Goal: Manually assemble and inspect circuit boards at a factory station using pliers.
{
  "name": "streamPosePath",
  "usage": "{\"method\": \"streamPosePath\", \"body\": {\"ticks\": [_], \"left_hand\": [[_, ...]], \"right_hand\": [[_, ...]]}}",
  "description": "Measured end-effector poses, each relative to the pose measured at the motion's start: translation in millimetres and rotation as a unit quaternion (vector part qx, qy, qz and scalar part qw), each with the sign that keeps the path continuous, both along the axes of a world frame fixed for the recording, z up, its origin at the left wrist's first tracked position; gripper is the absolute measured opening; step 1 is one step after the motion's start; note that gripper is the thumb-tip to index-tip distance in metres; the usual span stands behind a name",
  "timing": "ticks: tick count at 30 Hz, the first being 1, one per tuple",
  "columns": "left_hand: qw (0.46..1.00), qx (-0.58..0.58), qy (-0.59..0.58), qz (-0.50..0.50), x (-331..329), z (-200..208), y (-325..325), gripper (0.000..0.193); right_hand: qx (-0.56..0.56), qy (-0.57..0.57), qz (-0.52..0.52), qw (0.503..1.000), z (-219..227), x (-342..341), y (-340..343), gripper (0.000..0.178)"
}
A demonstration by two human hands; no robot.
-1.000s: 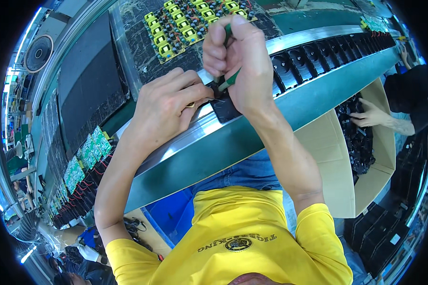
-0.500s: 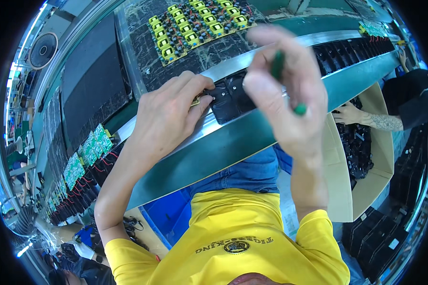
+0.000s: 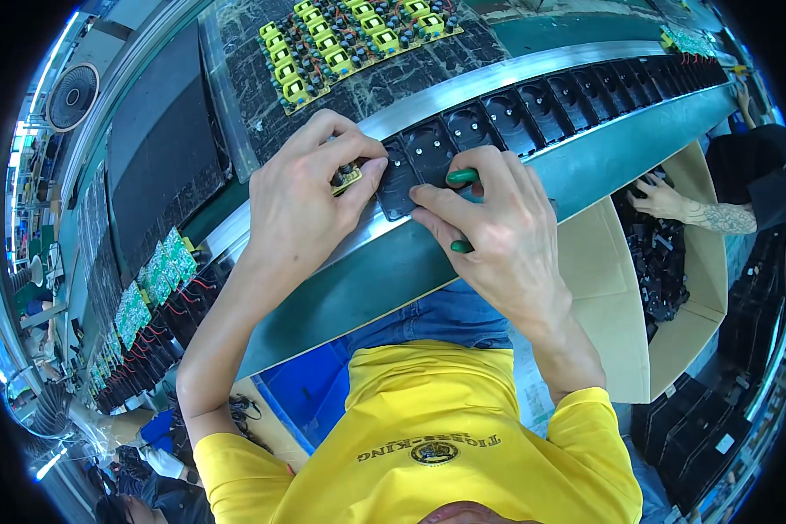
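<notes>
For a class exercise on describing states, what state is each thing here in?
Green-handled tool, handles apart, held in right grip
Small board, held in left grip
Black casings, lined up in a row
Cardboard box, open, holding black parts
Yellow-component boards, laid out in rows
Fan, spinning or still: cannot tell

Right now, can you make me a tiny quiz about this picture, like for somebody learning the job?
1. True or false: the green-handled tool is in the left hand.
2. What colour are the parts in the cardboard box? A yellow, B black, C green.
3. Fill in: the round fan is on the person's ____ side.

Key: 1 False, it is in the right hand. 2 B. 3 Left.
</notes>
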State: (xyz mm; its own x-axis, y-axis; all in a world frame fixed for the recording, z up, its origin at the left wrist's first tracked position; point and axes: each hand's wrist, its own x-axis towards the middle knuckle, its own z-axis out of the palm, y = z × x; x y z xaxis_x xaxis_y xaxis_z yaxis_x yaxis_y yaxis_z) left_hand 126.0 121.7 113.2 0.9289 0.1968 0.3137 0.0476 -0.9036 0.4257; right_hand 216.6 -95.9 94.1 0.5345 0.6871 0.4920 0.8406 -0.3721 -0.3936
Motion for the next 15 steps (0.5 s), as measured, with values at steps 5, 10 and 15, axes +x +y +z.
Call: {"method": "streamPosePath", "body": {"ticks": [5,10,15], "left_hand": [[0.999,0.028,0.017,0.005,1.9,2.8,-2.6,0.007],[0.998,0.068,0.017,0.002,4.2,3.1,-3.6,0.007],[1.0,0.012,0.027,0.003,4.7,7.6,-3.5,0.007]], "right_hand": [[0.007,0.011,0.003,1.0,-1.3,1.2,-0.2,0.019],[0.009,0.015,0.006,1.0,-1.7,1.0,-0.4,0.019],[0.012,0.017,0.008,1.0,-4.0,1.3,-0.9,0.019]]}}
